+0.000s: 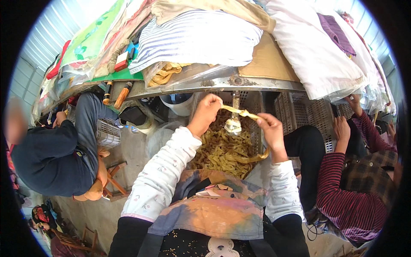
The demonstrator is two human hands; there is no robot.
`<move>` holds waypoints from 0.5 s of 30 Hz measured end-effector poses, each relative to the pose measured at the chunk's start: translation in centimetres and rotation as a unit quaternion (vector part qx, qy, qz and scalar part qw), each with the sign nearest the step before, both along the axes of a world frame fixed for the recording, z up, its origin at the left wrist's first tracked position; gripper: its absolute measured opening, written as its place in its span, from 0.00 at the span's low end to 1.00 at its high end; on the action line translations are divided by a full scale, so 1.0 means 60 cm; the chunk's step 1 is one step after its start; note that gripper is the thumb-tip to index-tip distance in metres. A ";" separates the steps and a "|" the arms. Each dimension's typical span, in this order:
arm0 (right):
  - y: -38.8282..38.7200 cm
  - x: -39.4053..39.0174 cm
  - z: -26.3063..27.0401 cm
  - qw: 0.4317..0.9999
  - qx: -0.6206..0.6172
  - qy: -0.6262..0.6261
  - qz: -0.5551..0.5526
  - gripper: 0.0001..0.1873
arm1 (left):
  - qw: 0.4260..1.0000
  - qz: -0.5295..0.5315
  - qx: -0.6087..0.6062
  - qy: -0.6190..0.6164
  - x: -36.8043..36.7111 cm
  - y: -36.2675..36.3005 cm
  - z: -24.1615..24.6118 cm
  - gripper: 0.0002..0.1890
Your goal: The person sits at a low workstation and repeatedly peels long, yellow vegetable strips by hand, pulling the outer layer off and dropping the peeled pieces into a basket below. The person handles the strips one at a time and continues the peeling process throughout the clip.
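Note:
A twisted yellowish strip with a knot is stretched between my two hands. My left hand pinches one end, and my right hand pinches the strip on the other side of the knot. From my right hand a longer tail of the strip hangs down and curves back to the left. Below my hands lies a pile of similar yellow-brown strips in a plastic crate. A metal bar comes down from the table edge between my hands, its lower end wrapped in pale material.
The table's metal edge runs ahead, with folded cloths and cardboard on top. Two wooden-handled tools stick out at left. A white bucket stands under the table. People sit on both sides, one on a wooden stool.

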State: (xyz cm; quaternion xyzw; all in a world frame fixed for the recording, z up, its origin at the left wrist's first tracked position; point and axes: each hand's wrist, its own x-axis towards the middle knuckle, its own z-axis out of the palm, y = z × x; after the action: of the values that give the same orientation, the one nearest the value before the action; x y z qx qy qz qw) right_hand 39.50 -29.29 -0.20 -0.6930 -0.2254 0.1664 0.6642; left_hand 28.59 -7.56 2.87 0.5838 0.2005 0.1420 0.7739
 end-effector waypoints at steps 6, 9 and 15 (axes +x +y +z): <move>-0.079 -0.074 -0.058 0.969 -0.010 0.244 -0.048 0.09 | 0.984 -0.073 0.154 0.045 -0.095 -0.012 -0.016 0.07; -0.082 -0.112 0.005 0.942 0.098 0.322 -0.001 0.07 | 0.889 -0.120 0.441 -0.003 -0.140 -0.026 0.016 0.15; 0.008 -0.219 0.048 0.802 0.234 0.464 0.294 0.11 | 0.909 -0.231 0.298 -0.176 -0.117 -0.092 0.078 0.19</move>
State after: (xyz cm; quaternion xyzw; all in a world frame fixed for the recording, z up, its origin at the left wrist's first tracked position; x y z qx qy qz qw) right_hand 26.34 -28.81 2.69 -0.2572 -0.1153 0.5976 0.7506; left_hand 21.54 -13.07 7.53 0.7828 -0.1313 0.1134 0.5976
